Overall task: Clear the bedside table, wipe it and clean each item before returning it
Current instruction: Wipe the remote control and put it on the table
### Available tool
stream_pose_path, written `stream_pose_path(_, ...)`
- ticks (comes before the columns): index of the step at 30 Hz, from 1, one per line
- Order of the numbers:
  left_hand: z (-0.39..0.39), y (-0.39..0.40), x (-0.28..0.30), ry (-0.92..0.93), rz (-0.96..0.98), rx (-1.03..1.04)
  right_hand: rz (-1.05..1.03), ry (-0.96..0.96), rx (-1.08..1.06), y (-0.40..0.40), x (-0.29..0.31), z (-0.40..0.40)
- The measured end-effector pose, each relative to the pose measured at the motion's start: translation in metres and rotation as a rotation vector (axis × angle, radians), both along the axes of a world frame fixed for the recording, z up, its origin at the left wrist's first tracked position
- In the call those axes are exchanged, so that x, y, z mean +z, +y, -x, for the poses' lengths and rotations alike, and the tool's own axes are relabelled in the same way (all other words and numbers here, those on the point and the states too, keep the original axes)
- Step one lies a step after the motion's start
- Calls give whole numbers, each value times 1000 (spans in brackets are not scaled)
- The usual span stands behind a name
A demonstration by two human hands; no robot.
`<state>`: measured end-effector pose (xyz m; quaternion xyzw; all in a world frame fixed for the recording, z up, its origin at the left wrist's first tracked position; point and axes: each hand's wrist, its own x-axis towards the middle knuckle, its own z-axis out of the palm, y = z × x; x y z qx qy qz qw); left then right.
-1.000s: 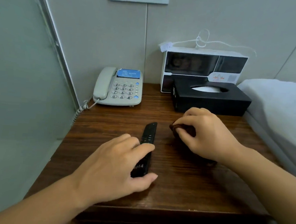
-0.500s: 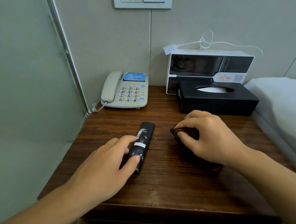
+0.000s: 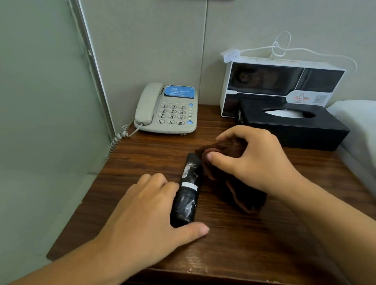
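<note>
Remote (image 3: 187, 192) black, back up, white label, left hand (image 3: 148, 215) gripping it, right hand (image 3: 252, 160) clutching brown cloth (image 3: 230, 185)

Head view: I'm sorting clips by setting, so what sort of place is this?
Probably a hotel bedroom: a wooden bedside table beside a white bed, with a corded phone and a black tissue box on it.

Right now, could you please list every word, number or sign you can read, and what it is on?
"1 2 3 4 5 6 7 8 9 * 0 #": keypad of the phone.
Blue card on the phone: print too blurred.
White box: red logo and QR code, unreadable.
Remote: white label, no legible text.
Cord tag: too small.
</note>
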<state>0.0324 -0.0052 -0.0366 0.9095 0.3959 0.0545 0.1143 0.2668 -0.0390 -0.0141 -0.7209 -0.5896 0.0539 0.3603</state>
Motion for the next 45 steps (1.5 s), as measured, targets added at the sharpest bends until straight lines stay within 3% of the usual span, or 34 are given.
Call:
stream_pose_path(4, 2, 5, 10, 83, 66, -48, 42, -59, 84, 12, -6, 4)
stream_pose_path(7, 14, 47, 12, 17, 166, -89, 156, -119, 240, 14, -12, 6)
stream_pose_path(9, 20, 74, 3, -21, 100, -117, 196, -160, 326, 12, -15, 6)
stream_pose_path(13, 6, 101, -10, -160, 69, -182, 254, -176, 326, 10, -19, 5)
stream_pose_path(18, -23, 117, -5, -82, 300, -221, 245, -223, 297, 10, -14, 11)
stream_pose_path(24, -6, 123, -1, -71, 79, -390, 203, -150, 182, -3, 7, -5)
stream_pose_path(30, 22, 89, 5, 35, -54, -312, 88, -102, 141, -19, 12, 1)
stream_pose_path(35, 12, 28, -2, -62, -167, -127, 1, -61, 30, -27, 17, 9)
stream_pose_path(41, 25, 19, -9, -221, 0, -107, -16, -149, 9, -34, -1, 34)
stream_pose_path(45, 25, 20, -19, -306, 37, -121, 25, -321, 81, -33, -33, 59)
